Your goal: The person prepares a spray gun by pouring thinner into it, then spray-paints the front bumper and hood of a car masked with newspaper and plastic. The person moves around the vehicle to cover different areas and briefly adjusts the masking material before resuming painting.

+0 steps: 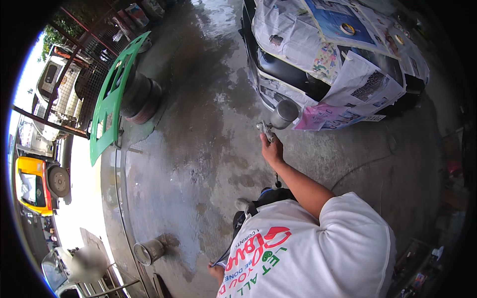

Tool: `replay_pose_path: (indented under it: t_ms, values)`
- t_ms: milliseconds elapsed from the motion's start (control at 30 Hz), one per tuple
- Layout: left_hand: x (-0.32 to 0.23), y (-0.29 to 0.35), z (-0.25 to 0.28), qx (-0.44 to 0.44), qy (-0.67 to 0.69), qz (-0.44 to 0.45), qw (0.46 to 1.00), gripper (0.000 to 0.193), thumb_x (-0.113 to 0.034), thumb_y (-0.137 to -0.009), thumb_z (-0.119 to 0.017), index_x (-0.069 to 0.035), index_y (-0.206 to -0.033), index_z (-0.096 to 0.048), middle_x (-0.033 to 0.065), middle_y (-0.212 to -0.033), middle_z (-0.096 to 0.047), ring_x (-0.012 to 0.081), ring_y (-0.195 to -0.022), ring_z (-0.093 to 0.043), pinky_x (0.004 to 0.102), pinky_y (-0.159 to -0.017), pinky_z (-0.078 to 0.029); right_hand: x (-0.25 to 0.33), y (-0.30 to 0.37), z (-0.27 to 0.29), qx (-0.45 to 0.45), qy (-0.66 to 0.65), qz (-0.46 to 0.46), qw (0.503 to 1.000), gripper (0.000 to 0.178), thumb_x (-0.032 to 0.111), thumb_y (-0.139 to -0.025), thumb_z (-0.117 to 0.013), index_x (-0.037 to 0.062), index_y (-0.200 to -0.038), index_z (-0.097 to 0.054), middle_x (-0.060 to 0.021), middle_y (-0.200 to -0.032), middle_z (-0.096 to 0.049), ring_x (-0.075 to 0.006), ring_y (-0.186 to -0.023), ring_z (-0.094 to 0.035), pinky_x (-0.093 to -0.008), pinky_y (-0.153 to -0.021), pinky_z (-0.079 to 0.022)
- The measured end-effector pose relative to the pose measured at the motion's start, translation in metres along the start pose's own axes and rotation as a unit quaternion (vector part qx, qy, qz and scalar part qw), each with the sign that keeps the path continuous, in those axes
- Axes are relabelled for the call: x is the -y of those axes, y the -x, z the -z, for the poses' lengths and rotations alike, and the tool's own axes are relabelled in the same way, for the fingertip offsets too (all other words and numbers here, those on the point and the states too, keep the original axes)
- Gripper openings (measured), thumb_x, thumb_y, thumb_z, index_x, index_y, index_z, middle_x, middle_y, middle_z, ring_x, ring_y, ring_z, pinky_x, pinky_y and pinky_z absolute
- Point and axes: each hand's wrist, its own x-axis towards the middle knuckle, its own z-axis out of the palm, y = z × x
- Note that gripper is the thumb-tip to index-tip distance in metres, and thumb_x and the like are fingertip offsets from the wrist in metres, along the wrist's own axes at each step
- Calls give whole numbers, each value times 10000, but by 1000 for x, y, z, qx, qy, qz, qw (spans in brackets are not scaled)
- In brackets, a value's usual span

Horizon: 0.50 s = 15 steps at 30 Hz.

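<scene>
My right hand (273, 150) is closed around a spray gun (268, 131), with the arm stretched forward. A round grey metal cup (284, 114) is fixed to the gun. Below the grip hangs a dark hose fitting (278, 183). The cup is nearest to a car (283, 69) whose body is largely masked with newspaper (370, 82). Low beside my white shirt, my left hand (216, 271) has its fingers curled at a thin dark strip by the shirt's edge. What that strip is, I cannot make out.
A green panel (108, 107) stands at left against stacked tires (141, 97). A metal bucket (148, 252) sits on the wet concrete floor (198, 164). A hose (360, 166) trails along the floor at right. Beyond the left edge are wire mesh and parked vehicles, including a yellow one (33, 186).
</scene>
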Motion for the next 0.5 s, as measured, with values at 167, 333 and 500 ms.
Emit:
replay_pose_path:
  t_ms: [167, 333, 500]
  values:
    - [-87, -259, 15, 133, -59, -228, 963, 366, -307, -1035, -561, 16, -880, -637, 276, -834, -678, 502, -821, -632, 553, -718, -466, 48, -20, -51, -21, -184, -73, 980, 299, 316, -1019, -646, 22, -1072, -656, -131, -864, -733, -274, -827, -743, -411, -718, -551]
    - [-232, -405, -33, 203, -47, -298, 932, 343, -313, -1032, -569, -6, -922, -672, 251, -877, -711, 475, -860, -668, 555, -735, -487, 69, -70, -107, -122, -220, -41, 967, 230, 253, -1041, -636, 31, -1097, -665, -23, -837, -706, -122, -732, -677, -302, -665, -528]
    - [-359, -464, -103, 259, -58, -416, 870, 317, -306, -1027, -558, -36, -926, -690, 232, -881, -721, 467, -867, -678, 542, -735, -497, 71, -124, -155, -174, -217, -35, 960, 278, 280, -1027, -649, 58, -1192, -666, -55, -828, -703, -162, -700, -674, -339, -687, -532]
